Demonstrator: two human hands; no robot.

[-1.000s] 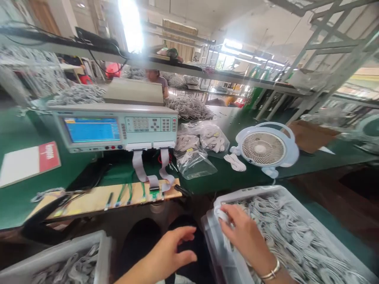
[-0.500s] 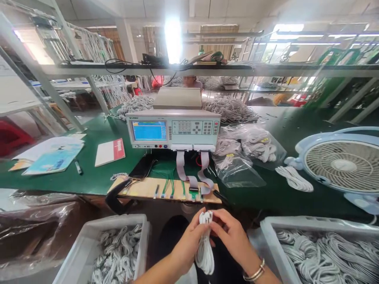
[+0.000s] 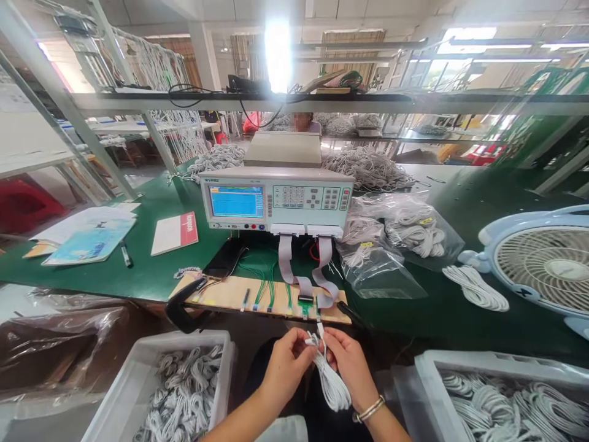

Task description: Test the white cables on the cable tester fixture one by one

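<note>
Both my hands hold one coiled white cable bundle point(image 3: 332, 382) just below the front edge of the green bench. My left hand point(image 3: 286, 362) pinches the cable's upper end, and my right hand point(image 3: 350, 363) grips the coil beside it, with a white plug end sticking up between the fingers. Right above them lies a wooden test board point(image 3: 230, 293) with green wires and grey ribbon cables that run up to a cable tester point(image 3: 276, 199) with a blue screen.
Grey bins of white cable coils stand at the lower left point(image 3: 138, 377) and lower right point(image 3: 460, 368). Bagged cables point(image 3: 396, 242), a loose coil point(image 3: 476, 288) and a pale blue fan point(image 3: 543, 270) lie to the right. Papers point(image 3: 87, 236) and a pen are left. A person sits behind the tester.
My right hand took a cable coil out of the right bin and brought it to the middle, where my left hand joined it. The view swung left. The coil now hangs tilted to the right.
</note>
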